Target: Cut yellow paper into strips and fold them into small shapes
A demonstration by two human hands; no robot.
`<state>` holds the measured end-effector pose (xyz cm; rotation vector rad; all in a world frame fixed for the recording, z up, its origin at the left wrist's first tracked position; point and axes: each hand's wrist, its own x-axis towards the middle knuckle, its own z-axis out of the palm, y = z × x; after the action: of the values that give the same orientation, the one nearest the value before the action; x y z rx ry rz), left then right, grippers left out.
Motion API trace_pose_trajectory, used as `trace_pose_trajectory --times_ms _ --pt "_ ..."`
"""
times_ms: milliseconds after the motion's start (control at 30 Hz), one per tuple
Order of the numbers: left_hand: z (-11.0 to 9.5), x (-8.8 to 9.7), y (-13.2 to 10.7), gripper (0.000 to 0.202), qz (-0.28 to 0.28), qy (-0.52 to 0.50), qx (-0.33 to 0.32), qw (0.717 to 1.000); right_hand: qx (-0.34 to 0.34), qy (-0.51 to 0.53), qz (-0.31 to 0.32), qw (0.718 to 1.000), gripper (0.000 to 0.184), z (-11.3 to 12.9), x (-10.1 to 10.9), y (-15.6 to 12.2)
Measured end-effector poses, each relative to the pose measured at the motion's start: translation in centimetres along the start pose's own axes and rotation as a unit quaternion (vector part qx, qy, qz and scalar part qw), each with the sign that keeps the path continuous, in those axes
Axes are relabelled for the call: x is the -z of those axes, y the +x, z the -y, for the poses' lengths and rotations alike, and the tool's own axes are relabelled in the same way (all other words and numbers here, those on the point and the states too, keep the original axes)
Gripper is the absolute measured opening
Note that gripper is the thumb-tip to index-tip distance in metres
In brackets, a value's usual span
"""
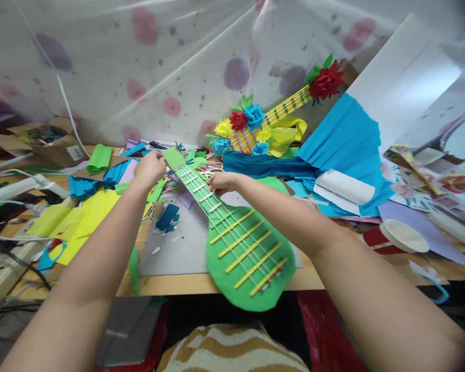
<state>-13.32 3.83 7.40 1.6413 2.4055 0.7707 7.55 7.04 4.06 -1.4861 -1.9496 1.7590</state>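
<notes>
A green paper guitar lies slanted over the table's front edge, its round body toward me. White strings run along its neck, crossed by white strips, with yellow strips on the body. My left hand is closed at the left edge of the green headstock. Beside the neck's right edge, my right hand has its fingers curled together; what they pinch is too small to make out. A metallic tool, possibly scissors, shows just behind the right fingers. Under the guitar is a grey board with blue scraps.
A yellow guitar with paper flowers leans at the back. Blue crepe paper and a white paper roll lie right, near a red-and-white cup. Yellow paper, a power strip and a cardboard box are left.
</notes>
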Motion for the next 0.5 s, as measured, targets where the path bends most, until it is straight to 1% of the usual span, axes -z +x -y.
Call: trace_pose_trajectory --times_ms 67,100,167,233,300,367,433,500 --pt "1.7 -0.1 -0.8 0.024 -0.002 0.003 0.002 1.0 -0.024 -0.06 0.04 0.997 0.018 -0.5 -0.6 0.6" --pt "2.4 -0.4 -1.2 0.024 -0.011 0.001 0.005 1.0 -0.031 -0.074 0.05 0.996 0.017 -0.7 -0.9 0.9" --pt "3.9 -1.1 -2.1 0.024 -0.038 -0.009 0.013 0.999 -0.035 -0.106 0.05 0.992 0.015 -1.4 -1.6 1.3" --pt "5.3 -2.2 -3.1 0.022 -0.055 -0.042 0.025 0.997 -0.032 -0.18 0.031 0.983 0.013 -2.0 -2.2 1.4" --pt "6.5 -3.4 -4.1 0.02 -0.063 -0.083 0.042 0.994 -0.03 -0.26 0.007 0.965 0.01 -2.4 -2.4 1.3" --pt "7.4 -4.6 -5.0 0.021 -0.065 -0.119 0.03 0.99 -0.027 -0.314 -0.022 0.949 0.009 -2.6 -2.5 0.9" --pt "8.1 -5.6 -5.8 0.022 -0.066 -0.124 0.015 0.99 -0.017 -0.351 -0.066 0.934 0.016 -2.6 -2.6 0.6" --pt "8.5 -6.3 -6.4 0.024 -0.071 -0.101 0.026 0.992 0.004 -0.378 -0.121 0.918 0.027 -2.3 -2.8 0.2"
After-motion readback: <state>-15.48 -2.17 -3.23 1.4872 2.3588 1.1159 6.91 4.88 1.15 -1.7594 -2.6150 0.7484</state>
